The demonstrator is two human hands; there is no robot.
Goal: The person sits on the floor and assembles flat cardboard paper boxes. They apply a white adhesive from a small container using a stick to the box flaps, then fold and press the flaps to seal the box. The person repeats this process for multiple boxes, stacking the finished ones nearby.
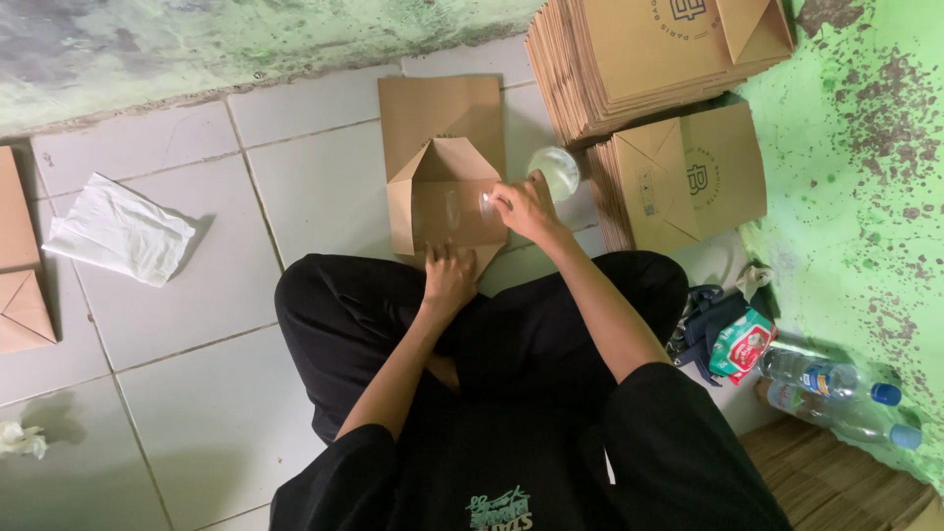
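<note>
Head view looks straight down on a person sitting cross-legged on a tiled floor (197, 295), with a flat brown cardboard box blank (442, 167) lying just ahead of the knees. The left hand (447, 278) rests flat on the near edge of the blank, its fingers together and pressed down on the card, gripping nothing. The right hand (523, 206) sits over the blank's right side, its fingers pinched on a strip of clear tape (462, 208) that stretches leftward across the folded flap. A roll of clear tape (557, 169) lies just beyond the right hand, touching the blank's edge. Stacks of folded brown boxes (678, 177) stand to the right, and a crumpled white sheet (118, 231) lies well apart on the left.
</note>
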